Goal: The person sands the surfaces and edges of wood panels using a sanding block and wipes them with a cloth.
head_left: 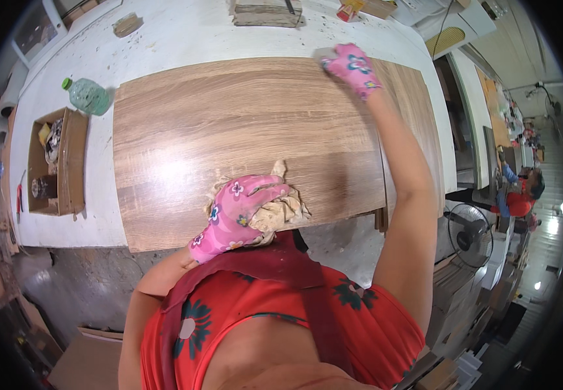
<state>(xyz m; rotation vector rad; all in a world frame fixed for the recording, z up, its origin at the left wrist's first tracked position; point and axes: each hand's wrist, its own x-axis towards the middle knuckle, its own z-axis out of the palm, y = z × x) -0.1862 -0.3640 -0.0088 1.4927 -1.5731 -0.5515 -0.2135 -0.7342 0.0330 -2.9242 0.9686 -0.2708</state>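
Note:
My left hand (236, 211), in a pink flowered glove, presses a crumpled beige rag (280, 213) onto the near edge of a wood-grain panel (242, 117). The fingers are bent over the cloth. At the panel's far edge, to the right, my right hand (353, 68) wears a matching glove and is closed around a small flat greyish piece (324, 54). Motion blur hides what kind of thing this piece is. A second wood-grain panel (418, 130) lies at the right, partly under my right forearm.
On the white table (106, 188) to the left stand a cardboard box (73, 162) with odds and ends and a greenish bottle (90, 96). A stack of boards (267, 14) sits at the back. A fan (469, 234) and another person (522, 195) are at the right.

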